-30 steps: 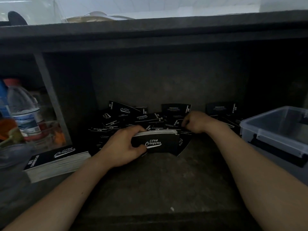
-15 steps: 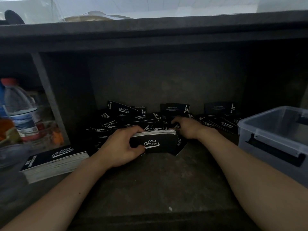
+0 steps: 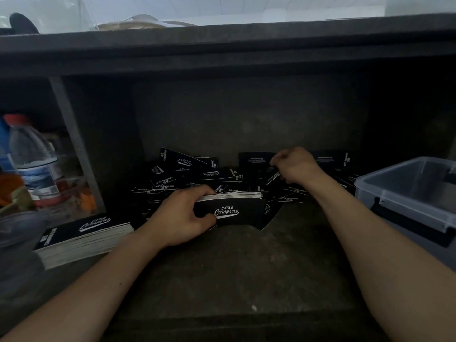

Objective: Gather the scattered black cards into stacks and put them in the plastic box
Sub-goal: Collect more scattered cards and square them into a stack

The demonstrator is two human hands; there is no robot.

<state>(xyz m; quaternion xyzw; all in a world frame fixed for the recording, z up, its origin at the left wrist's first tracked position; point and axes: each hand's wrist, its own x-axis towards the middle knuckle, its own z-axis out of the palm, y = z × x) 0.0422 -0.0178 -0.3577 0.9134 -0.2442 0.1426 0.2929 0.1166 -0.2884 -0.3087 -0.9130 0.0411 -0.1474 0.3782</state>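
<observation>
Head view: left grip (image 3: pixel 181 218) around card stack (image 3: pixel 234 209)

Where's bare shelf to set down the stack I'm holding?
Bare dark shelf floor in front, between the neat black card stack at left and the clear plastic box at right. The back is crowded with scattered black cards, where the right hand pinches one.

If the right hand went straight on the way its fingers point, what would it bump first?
Probably the upright black card leaning at the back, just beyond the right hand; depth is unclear in this dim light.
</observation>
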